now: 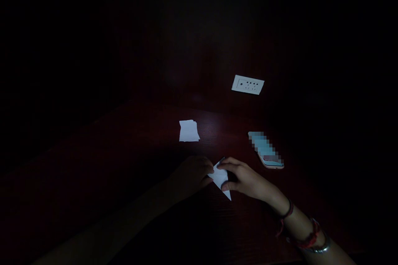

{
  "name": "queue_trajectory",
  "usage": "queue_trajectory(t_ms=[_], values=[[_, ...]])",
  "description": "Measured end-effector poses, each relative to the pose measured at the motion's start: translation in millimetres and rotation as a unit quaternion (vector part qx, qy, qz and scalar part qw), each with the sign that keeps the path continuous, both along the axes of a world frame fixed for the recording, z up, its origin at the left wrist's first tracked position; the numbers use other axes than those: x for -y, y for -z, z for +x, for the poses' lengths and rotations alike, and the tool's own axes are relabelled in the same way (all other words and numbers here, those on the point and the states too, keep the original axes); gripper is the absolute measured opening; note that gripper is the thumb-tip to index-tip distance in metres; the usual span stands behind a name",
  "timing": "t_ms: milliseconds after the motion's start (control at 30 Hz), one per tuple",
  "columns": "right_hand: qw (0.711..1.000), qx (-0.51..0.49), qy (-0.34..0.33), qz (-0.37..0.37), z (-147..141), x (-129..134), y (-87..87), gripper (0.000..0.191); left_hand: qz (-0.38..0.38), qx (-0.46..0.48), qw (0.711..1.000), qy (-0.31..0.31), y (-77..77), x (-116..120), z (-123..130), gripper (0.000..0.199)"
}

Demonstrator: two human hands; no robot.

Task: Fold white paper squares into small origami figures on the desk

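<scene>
Lower centre: left hand (194,173) and right hand (248,180) pinch folded paper (220,177) at opposite edges, apparently steadying its folds.

Folded sheet (220,177): matt white paper. Stack at eleven o'clock (189,131): likewise matt paper. Worktop (149,132): dark red, wood-look, faint sheen. Socket plate (248,85): smooth, plastic-looking. Bangle (321,248): shiny, metallic.
</scene>
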State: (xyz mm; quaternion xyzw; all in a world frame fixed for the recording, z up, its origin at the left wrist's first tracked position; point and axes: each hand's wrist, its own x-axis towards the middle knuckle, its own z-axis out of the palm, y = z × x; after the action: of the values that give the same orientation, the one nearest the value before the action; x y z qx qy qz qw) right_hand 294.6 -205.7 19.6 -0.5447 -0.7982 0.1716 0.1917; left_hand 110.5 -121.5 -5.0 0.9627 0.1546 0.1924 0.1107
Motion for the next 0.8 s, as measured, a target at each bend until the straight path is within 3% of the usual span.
queue_trajectory(t_ms=[333,567,800], values=[[1.0,0.025,0.016,0.0,2,0,1.1,0.054,-0.04,0.01,0.999,0.008,-4.8,0,2,0.004],[0.999,0.001,-0.045,-0.011,9,-1,-5.0,0.039,-0.041,0.012,0.995,0.092,1.4,-16,-9,0.012],[0.995,0.082,-0.003,0.053,11,-5,4.0,0.037,-0.076,-0.003,0.986,0.146,-10.7,-22,-27,0.03]])
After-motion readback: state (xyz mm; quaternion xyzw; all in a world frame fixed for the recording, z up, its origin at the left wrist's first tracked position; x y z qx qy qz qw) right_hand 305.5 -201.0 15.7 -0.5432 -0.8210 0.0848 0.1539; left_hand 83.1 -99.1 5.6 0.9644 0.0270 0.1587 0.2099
